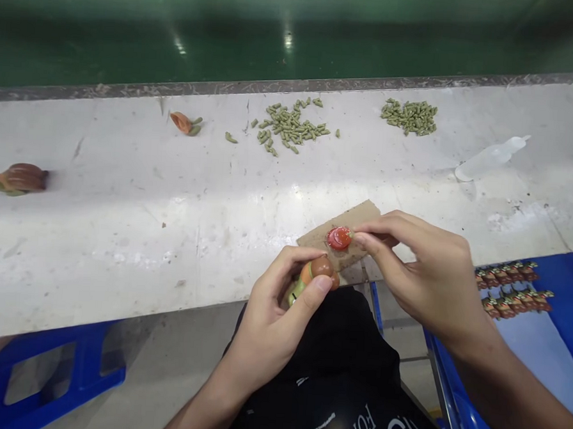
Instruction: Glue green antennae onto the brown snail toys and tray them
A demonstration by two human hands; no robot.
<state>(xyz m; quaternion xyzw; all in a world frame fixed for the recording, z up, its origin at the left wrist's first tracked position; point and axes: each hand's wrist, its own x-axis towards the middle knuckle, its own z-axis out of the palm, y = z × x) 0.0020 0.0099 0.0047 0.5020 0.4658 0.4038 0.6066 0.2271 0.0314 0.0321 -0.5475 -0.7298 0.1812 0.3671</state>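
My left hand (282,304) is closed around a small painted figurine (319,270), with brown, orange and green parts showing between the fingers. Its far side is hidden by the palm. The fingertips of my right hand (409,259) pinch a tiny green piece (352,234), held at the edge of a glossy red puddle (339,238). That puddle lies on a strip of brown cardboard (358,215) by the near edge of the table. The figurine is just in front of the cardboard, tilted.
Two piles of small green pieces, one loose (293,126) and one tighter (409,116), lie farther back. A translucent squeeze bottle (491,158) rests right; an orange part (180,122) lies left. Another figurine (22,179) is at far left. Rows of figurines (510,290) sit lower right, above a blue surface.
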